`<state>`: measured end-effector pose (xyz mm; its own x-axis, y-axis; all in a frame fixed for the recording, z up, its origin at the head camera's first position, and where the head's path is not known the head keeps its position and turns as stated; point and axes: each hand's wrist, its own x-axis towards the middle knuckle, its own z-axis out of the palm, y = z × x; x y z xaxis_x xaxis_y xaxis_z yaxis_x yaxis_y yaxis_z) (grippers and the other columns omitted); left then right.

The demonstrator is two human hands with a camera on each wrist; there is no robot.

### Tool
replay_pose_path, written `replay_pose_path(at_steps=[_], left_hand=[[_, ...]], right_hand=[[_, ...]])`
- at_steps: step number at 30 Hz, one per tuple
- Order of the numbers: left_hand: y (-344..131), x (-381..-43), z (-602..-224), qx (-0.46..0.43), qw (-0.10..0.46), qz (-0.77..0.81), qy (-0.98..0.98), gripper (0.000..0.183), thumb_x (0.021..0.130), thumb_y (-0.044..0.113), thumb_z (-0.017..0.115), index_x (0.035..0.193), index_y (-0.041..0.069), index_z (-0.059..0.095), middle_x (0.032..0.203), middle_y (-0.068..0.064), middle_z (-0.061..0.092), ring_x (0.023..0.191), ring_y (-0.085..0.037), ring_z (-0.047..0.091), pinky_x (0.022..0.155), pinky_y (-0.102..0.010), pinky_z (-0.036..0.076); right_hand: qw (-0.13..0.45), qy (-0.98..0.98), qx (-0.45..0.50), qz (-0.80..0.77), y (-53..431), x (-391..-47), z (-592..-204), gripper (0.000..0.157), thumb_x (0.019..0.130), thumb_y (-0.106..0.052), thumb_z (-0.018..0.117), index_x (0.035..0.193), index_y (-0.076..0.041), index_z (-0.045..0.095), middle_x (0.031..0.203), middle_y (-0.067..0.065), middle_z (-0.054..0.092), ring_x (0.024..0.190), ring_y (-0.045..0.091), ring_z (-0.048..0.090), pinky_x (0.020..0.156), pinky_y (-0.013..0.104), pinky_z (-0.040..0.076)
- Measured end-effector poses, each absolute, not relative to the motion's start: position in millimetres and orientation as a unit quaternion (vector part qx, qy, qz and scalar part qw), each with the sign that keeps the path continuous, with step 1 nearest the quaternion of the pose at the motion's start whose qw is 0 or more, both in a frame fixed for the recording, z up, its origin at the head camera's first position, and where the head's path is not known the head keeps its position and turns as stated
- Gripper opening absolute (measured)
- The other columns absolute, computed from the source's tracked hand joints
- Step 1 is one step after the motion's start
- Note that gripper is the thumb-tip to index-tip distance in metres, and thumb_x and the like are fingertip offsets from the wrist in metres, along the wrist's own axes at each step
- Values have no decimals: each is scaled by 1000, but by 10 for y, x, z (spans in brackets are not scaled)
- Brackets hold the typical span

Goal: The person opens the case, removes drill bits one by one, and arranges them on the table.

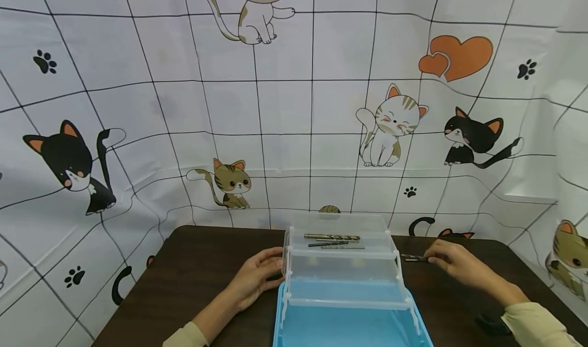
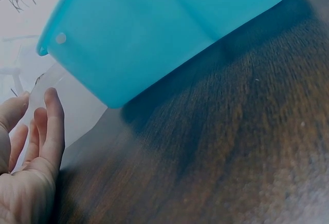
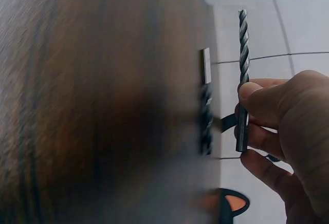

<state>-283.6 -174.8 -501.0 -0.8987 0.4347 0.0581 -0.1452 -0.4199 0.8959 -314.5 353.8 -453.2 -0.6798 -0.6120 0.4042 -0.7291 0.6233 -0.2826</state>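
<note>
By the right hand one drill bit is pinched, while beside the loose-fingered left hand one blue box is cut off below.

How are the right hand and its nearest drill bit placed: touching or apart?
Touching: the right wrist view shows the right hand pinching that drill bit between thumb and fingers.

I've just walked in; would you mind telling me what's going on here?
A person's right hand pinches a drill bit above the table, where another bit lies. The left hand is at the side of an open blue box with clear trays. Several more bits lie in the farthest tray.
</note>
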Motion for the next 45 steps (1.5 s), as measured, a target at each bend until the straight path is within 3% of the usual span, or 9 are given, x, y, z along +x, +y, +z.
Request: replay_pose_path(at_steps=[11, 24, 45], left_hand=[[-1753, -2826, -5029, 139, 176, 832, 508, 46, 94, 7, 55, 137, 3, 38, 126, -24, 45, 115, -37, 48, 89, -50, 42], [-1754, -2846, -5020, 141, 179, 831, 508, 47, 94, 8, 55, 137, 3, 37, 127, -23, 45, 114, -36, 49, 89, -50, 42], [-1746, -2828, -5029, 129, 177, 834, 506, 49, 92, 10, 58, 137, 4, 37, 127, -22, 45, 114, -36, 48, 89, -51, 42]], right_hand=[[169, -917, 329, 150, 3622, -3157, -4702, 22, 76, -3, 74, 90, -18, 68, 90, -11, 56, 78, 3, 53, 60, 24, 48], [201, -913, 322, 149, 3630, -3164, -4768, 23, 72, -3, 77, 88, -18, 71, 88, -11, 55, 76, 2, 52, 59, 24, 47], [156, -932, 286, 159, 3628, -3159, -4790, 19, 76, -7, 75, 88, -21, 70, 87, -13, 56, 76, 2, 53, 59, 27, 48]])
